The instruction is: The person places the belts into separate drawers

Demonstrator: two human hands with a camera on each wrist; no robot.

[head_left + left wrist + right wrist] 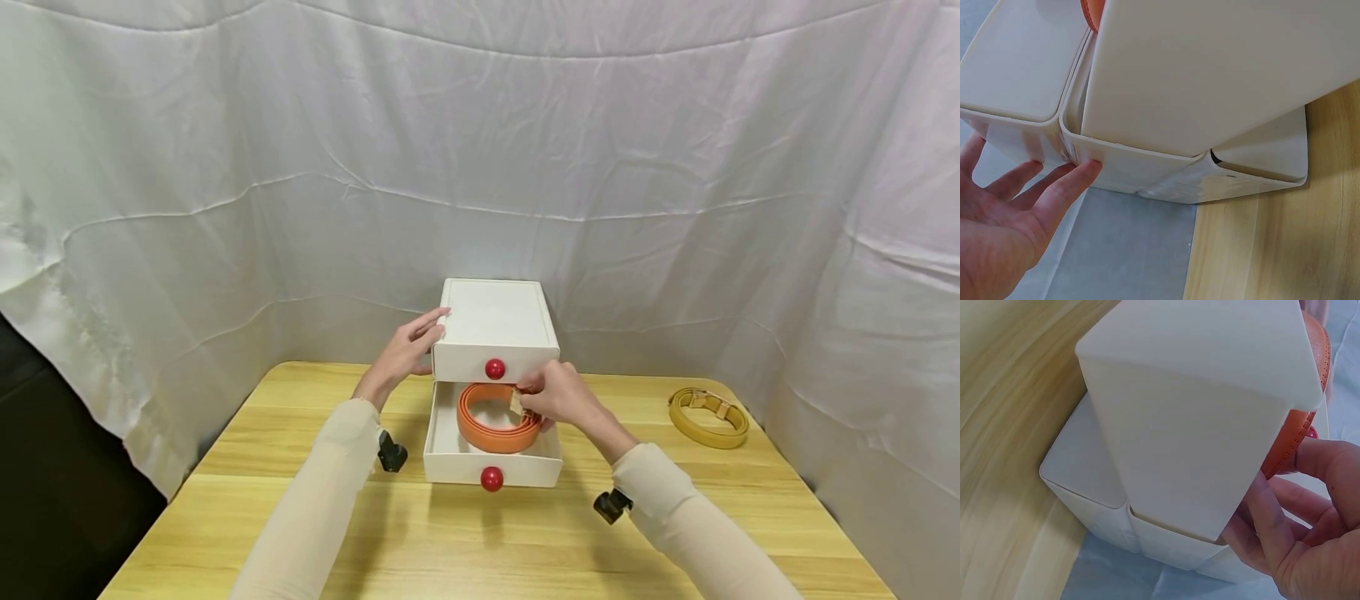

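Bright even light, soft shadows, sharp focus, wide-angle edge bending

A white two-drawer box (491, 333) with red round knobs stands upright near the far edge of the wooden table (300, 533), at about its middle. Its lower drawer (491, 467) is pulled out toward the near edge. Inside lies an orange belt (491, 433), coiled flat in a ring.
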